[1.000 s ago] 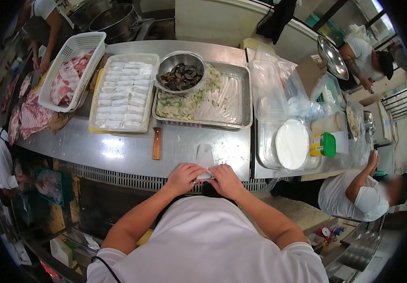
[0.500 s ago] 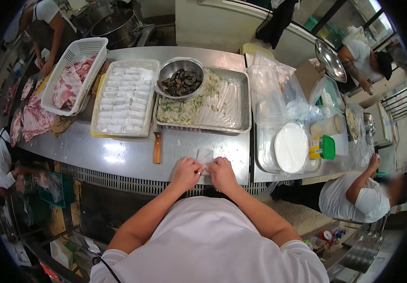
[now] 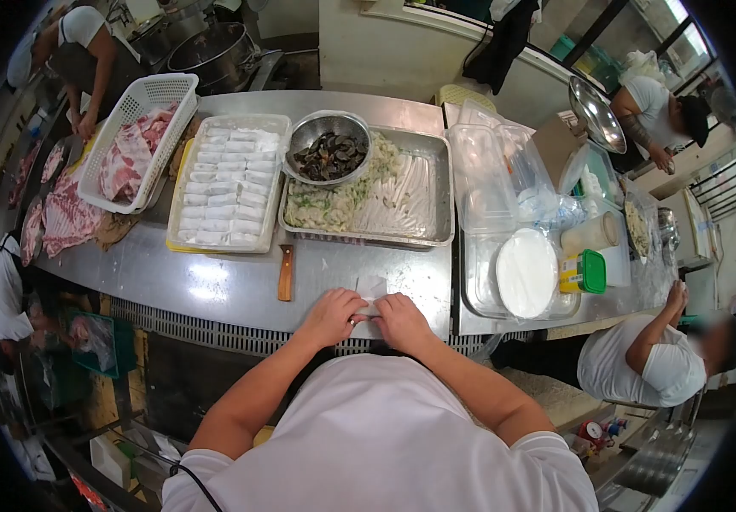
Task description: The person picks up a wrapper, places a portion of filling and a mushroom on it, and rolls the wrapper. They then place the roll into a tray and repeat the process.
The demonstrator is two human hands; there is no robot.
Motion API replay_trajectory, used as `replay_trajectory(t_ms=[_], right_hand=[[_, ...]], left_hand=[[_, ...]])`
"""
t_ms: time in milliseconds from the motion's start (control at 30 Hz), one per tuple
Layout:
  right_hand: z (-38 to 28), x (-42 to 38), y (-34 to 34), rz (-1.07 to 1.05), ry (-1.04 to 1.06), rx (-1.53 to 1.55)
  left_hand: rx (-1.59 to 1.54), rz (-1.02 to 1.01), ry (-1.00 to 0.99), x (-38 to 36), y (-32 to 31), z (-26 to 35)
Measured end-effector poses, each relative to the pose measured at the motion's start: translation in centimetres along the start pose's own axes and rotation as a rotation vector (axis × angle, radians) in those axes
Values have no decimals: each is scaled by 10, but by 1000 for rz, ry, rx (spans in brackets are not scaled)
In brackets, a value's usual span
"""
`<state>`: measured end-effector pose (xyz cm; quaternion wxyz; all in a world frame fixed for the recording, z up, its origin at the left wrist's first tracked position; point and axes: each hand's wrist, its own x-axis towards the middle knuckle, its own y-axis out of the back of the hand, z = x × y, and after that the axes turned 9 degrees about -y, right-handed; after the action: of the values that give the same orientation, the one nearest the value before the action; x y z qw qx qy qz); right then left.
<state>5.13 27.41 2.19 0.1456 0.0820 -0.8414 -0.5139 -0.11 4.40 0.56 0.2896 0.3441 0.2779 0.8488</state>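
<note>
On the steel table's front edge, my left hand point(image 3: 334, 317) and my right hand point(image 3: 402, 322) meet with fingers closed on a thin, whitish rice paper wrapper point(image 3: 372, 288). Its far part lies flat on the metal beyond my fingertips; any filling inside is hidden. To the left of it lies a wooden-handled knife point(image 3: 285, 273), its blade not visible. Beyond is a steel tray point(image 3: 450, 188) of pale green-flecked filling point(image 3: 325, 207), with a metal bowl point(image 3: 359, 124) of dark pieces resting on it. White rolls point(image 3: 223, 188) line a plastic tray point(image 3: 285, 141) to its left.
A round white stack point(image 3: 526, 271) sits on a tray at right, by a green-lidded tub point(image 3: 591, 270) and clear plastic containers point(image 3: 480, 171). At left are a white basket point(image 3: 189, 84) of raw meat and more meat point(image 3: 65, 213). Several co-workers stand around.
Both hands stay together at the table edge; my fingers have shifted slightly on the wrapper, and more of it shows beyond them. The whole view has dropped a little.
</note>
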Motion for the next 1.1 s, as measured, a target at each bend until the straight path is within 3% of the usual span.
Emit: replay_trajectory(t_ms=[233, 533, 633, 733, 767, 833, 933, 1100], right_hand=[[4, 6, -4, 16, -113, 8], [6, 10, 2, -6, -129, -6], [3, 21, 24, -121, -331, 163], [15, 67, 65, -108, -736, 214], [34, 83, 68, -156, -801, 63], [85, 90, 49, -84, -500, -136], [64, 130, 71, -499, -690, 58], [21, 161, 63, -577, -686, 284]], left_hand=[[54, 107, 89, 5, -16, -18], [131, 56, -22, 5, -16, -17], [122, 49, -9, 4, -15, -17], [117, 66, -11, 4, -16, -18], [116, 68, -7, 3, -16, -18], [116, 70, -4, 3, -15, -17], [134, 60, -7, 3, -16, -19], [127, 77, -15, 2, -16, -19]])
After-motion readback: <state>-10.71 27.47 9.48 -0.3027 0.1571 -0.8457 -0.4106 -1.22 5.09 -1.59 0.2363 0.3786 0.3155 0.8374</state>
